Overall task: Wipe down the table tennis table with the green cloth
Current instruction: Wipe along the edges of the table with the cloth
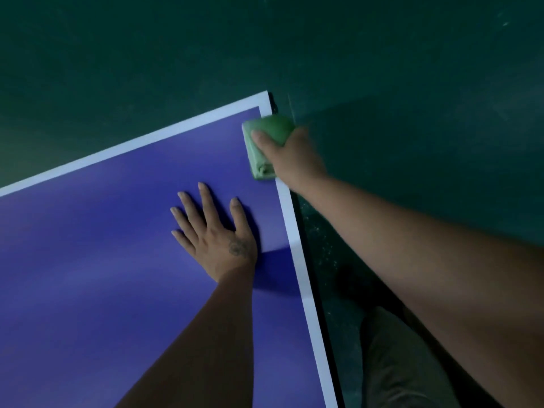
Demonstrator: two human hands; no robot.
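Right hand (pixel 290 156) grips the green cloth (pixel 266 139) at the table (pixel 103 260) corner — left hand (pixel 219 235) flat on the blue top.

No legible text, label, brand or number on any surface. Left hand (pixel 217 234): small dark mark (pixel 237 248) on its back (tattoo-like, blurred; no characters can be made out). Desk (pixel 88 260): white edge stripe (pixel 147 140), plain, unlettered.

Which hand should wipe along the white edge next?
The right hand: it grips the green cloth at the table corner. The left hand lies flat on the blue top, empty.
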